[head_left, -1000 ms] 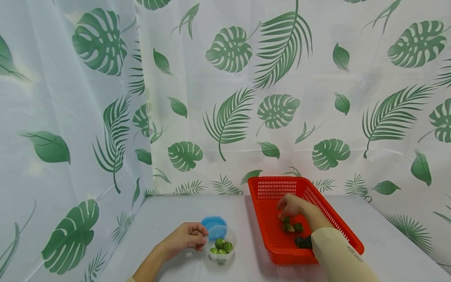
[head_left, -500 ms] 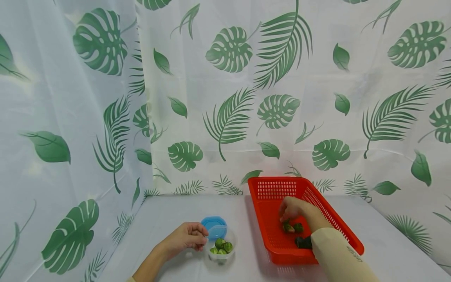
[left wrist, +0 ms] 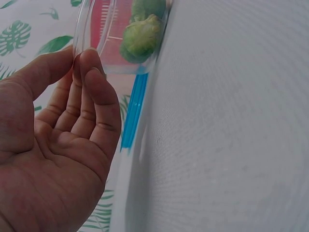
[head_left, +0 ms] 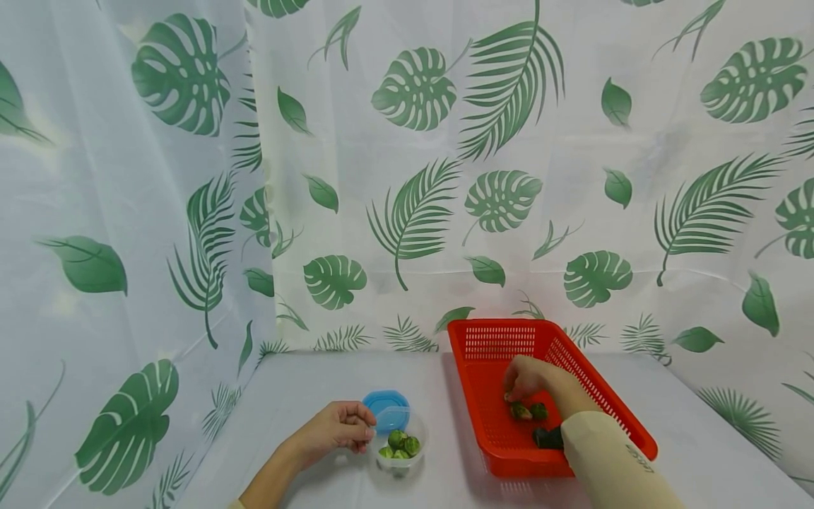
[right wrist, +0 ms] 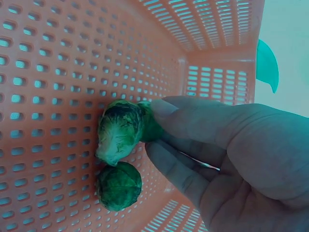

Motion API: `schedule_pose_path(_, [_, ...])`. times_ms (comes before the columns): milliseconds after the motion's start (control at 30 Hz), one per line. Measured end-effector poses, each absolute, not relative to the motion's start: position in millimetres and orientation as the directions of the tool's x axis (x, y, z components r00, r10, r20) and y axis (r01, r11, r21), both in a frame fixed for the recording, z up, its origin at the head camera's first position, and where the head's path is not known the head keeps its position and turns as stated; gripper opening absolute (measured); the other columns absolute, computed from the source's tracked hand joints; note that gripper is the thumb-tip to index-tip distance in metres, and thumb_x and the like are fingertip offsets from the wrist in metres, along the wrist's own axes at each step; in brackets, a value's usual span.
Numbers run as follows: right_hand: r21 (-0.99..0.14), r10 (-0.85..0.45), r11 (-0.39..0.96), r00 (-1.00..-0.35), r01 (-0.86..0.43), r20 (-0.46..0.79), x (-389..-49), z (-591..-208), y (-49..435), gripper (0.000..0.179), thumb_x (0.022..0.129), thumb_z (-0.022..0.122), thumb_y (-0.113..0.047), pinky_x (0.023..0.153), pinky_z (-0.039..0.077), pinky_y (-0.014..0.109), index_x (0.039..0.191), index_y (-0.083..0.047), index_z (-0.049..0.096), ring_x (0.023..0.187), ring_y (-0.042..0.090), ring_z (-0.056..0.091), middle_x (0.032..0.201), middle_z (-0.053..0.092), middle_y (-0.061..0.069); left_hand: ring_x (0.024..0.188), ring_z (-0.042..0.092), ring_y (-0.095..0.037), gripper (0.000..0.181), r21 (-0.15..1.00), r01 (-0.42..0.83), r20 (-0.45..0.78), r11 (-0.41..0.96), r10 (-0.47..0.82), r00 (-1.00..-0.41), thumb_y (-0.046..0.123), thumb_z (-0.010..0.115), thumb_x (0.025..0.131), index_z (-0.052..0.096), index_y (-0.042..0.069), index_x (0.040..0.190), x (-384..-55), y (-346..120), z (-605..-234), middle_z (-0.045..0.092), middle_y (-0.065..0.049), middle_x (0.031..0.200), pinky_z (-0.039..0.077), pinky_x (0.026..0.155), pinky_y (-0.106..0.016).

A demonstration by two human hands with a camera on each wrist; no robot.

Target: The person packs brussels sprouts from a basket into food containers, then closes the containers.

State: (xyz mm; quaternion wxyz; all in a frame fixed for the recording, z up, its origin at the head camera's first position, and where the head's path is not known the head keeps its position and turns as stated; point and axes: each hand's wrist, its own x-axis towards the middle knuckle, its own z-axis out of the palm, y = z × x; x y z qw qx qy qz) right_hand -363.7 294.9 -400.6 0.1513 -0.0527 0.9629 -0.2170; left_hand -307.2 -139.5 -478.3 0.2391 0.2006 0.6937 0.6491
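My left hand (head_left: 340,431) pinches the rim of a clear plastic container (head_left: 400,466) between thumb and fingertips. Several green Brussels sprouts (head_left: 399,444) lie in that container; two show in the left wrist view. Inside a red perforated basket (head_left: 468,406), my right hand (head_left: 531,378) reaches down. Its thumb and fingers pinch a Brussels sprout (right wrist: 150,124), partly hidden by the thumb in the right wrist view. Close beside it are a sprout with a pale stem end (right wrist: 119,128) and a rounder, darker one (right wrist: 119,186), both on the basket floor.
A blue lid (head_left: 384,404) lies on the white table (head_left: 305,385) just behind the container. The basket stands to the right, its raised walls around the right hand. A leaf-printed curtain (head_left: 407,212) hangs behind and to the left.
My right hand has lowered and moved slightly right onto a sprout in the basket, and its fingers have closed on it. The left hand and container have stayed put.
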Motion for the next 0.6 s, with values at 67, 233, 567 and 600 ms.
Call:
schedule_pose_path(67, [-0.439,-0.179,0.897,-0.947,-0.045,-0.268,-363.4,-400.9,295.3,0.027,0.084,0.085,-0.008,0.087,0.062,0.051,0.110,-0.011,0.080,0.084,0.023,0.070,0.095,0.074,0.004,0.077,0.067,-0.013,0.039,0.997,-0.034,-0.072,0.076,0.590,-0.804,0.015,0.074,0.096,0.060,-0.010,0.122,-307.4,-139.5,-478.4,0.072,-0.001,0.086,0.058,0.073,-0.031])
schedule_pose_path(233, [-0.467,-0.185,0.883,-0.942,-0.034,-0.281,-360.9,-400.4,295.7,0.028,0.084,0.084,-0.007,0.090,0.061,0.053,0.112,-0.012,0.079,0.086,0.022,0.069,0.098,0.074,0.003,0.077,0.067,-0.013,0.039,0.997,-0.032,-0.070,0.075,0.589,-0.805,0.015,0.075,0.096,0.060,-0.010,0.122,-307.1,-139.4,-478.5,0.072,-0.001,0.086,0.058,0.073,-0.031])
schedule_pose_path(567, [-0.473,-0.175,0.881,-0.943,-0.022,-0.282,-355.1,-396.8,292.7,0.034,0.083,0.083,-0.002,0.091,0.059,0.056,0.114,-0.012,0.079,0.090,0.023,0.068,0.103,0.074,0.004,0.077,0.068,-0.014,0.038,0.996,-0.028,-0.072,0.084,0.582,-0.810,0.015,0.075,0.095,0.061,-0.009,0.121,-306.4,-139.7,-478.5,0.072,-0.003,0.087,0.058,0.074,-0.031])
schedule_pose_path(600, [-0.475,-0.176,0.880,-0.943,-0.021,-0.283,-355.0,-396.7,292.6,0.034,0.083,0.083,-0.002,0.091,0.060,0.056,0.115,-0.012,0.079,0.090,0.023,0.068,0.103,0.074,0.004,0.077,0.068,-0.014,0.038,0.996,-0.029,-0.073,0.084,0.581,-0.810,0.015,0.075,0.095,0.061,-0.009,0.121,-306.3,-139.7,-478.3,0.072,-0.003,0.087,0.058,0.074,-0.031])
